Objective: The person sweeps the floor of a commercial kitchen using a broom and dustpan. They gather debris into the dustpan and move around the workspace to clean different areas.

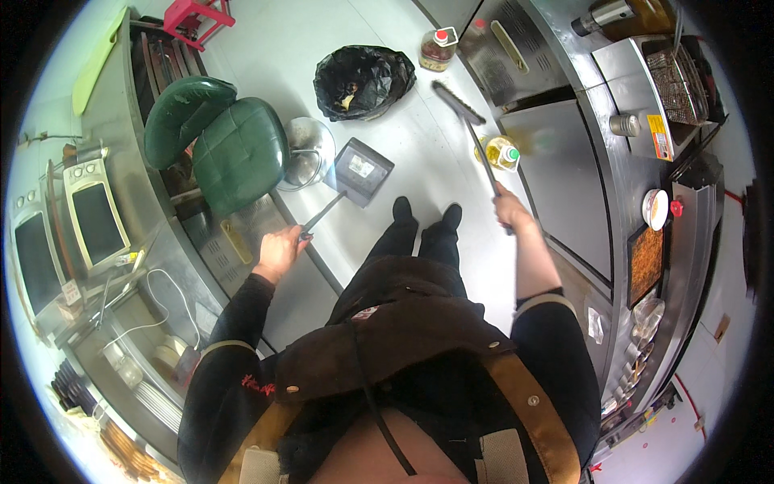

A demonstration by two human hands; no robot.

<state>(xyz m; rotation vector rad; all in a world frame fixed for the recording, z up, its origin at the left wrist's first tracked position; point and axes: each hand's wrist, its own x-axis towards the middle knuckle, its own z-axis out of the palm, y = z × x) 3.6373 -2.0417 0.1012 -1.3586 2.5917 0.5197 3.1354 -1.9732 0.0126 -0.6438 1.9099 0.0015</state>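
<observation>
My left hand (280, 251) grips the handle of a grey dustpan (363, 172), whose pan is over the floor beside the round metal base of a green chair. My right hand (513, 209) is closed around the handle of a broom (458, 104). The broom's long narrow head is angled on the floor to the right of a bin lined with a black plastic bag (338, 75). Some light-coloured scraps lie inside the bag. Right beside the broom handle stands a jug of yellow liquid with a green cap (502, 152).
A green padded chair (242, 154) stands at left against a steel counter. Near the far right cabinets is a red-capped jug (436, 51). A pink stool (196, 21) is at the top left. Steel cabinets (562, 187) line the right, with a fryer basket (676, 85) above.
</observation>
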